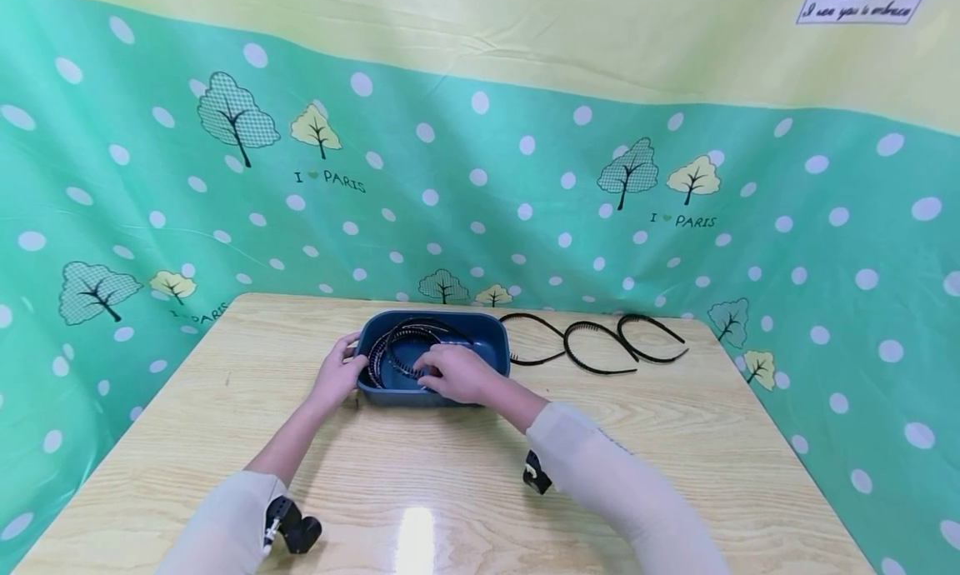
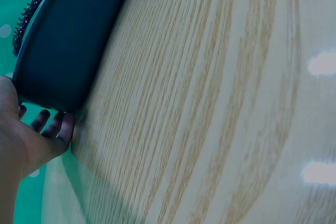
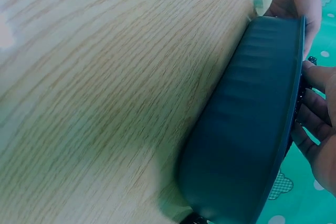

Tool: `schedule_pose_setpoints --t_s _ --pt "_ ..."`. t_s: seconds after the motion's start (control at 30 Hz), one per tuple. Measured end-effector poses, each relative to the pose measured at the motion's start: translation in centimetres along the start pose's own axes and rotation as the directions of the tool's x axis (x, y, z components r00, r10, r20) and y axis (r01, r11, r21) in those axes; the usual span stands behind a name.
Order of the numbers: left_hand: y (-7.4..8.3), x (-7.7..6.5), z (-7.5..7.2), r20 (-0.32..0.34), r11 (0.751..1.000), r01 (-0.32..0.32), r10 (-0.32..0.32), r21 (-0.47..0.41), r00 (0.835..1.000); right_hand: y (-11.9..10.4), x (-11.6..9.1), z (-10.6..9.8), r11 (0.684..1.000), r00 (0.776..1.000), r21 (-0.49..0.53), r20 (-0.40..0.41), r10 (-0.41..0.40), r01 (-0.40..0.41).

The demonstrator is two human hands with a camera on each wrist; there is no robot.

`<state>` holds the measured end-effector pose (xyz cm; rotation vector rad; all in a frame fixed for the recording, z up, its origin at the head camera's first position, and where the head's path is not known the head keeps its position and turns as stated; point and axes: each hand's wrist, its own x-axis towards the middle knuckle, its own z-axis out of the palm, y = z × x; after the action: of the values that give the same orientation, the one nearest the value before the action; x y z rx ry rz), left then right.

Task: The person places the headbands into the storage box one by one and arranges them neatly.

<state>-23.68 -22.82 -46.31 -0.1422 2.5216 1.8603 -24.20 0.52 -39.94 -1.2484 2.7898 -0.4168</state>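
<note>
Backdrop: green white-dotted cloth, hung behind a pale wood-grain tabletop.
Headband: black, toothed, curved; pinched by right thumb and fingers at the dark-blue rectangular bin's mouth.
Left hand: clamped around the bin's left end.
Right hand: fingers bent downward.

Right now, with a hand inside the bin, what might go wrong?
The headbands in the bin overlap, so if the right hand lifts one, its teeth could drag another along. The left hand holds only one end of the bin, so a tug might swing the other end. The nearest headband outside lies right by that end and could get knocked.
</note>
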Motion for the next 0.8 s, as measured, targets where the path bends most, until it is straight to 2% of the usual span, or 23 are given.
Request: schedule_pose_setpoints --t_s 0.8 --pt "-0.1 0.0 0.1 0.001 1.000 0.016 -0.016 0.007 1.000 -0.5 1.2 0.7 1.000 1.000 0.017 0.021 0.020 -0.020"
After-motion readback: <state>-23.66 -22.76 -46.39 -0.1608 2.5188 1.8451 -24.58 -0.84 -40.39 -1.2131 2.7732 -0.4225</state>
